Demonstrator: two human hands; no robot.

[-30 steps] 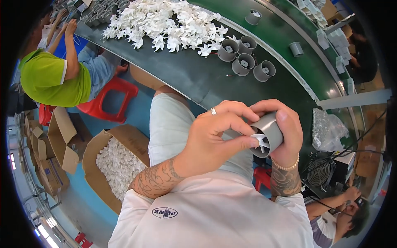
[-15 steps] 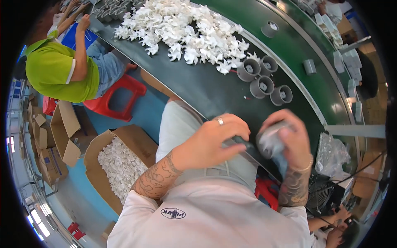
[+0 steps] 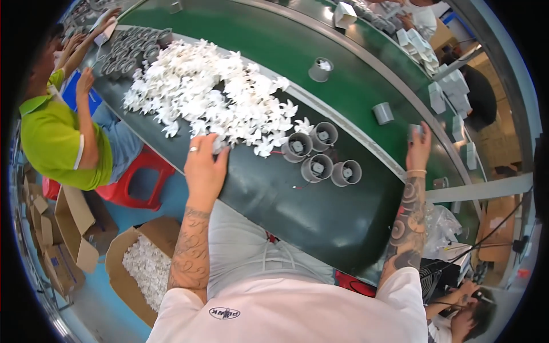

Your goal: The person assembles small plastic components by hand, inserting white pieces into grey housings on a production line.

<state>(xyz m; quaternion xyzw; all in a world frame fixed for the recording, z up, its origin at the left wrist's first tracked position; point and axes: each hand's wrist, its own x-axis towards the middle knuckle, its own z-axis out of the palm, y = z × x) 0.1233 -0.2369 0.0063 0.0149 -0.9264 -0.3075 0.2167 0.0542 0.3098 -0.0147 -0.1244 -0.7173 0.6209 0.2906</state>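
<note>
My left hand (image 3: 206, 168) reaches to the near edge of a heap of white fan wheels (image 3: 200, 91). Its thumb and fingers close about one small white fan wheel (image 3: 217, 147) there, mostly hidden by the fingers. Over the green conveyor belt on the right, my right hand (image 3: 418, 150) grips a grey round fan housing (image 3: 415, 133), largely covered by the fingers. Between my hands, several open grey housings (image 3: 317, 167) with motors inside stand grouped on the dark bench (image 3: 257, 206); thin red leads show beside them.
On the green conveyor belt (image 3: 360, 83) are a grey housing holding a white wheel (image 3: 321, 69) and another lying tipped (image 3: 382, 113). A metal bar (image 3: 480, 187) crosses at right. A co-worker in green (image 3: 63, 137) sits left, near a carton of white parts (image 3: 123, 246).
My hands have parted: the left went forward to the white heap, and the right carried the grey housing out over the belt. The view has shifted too.
</note>
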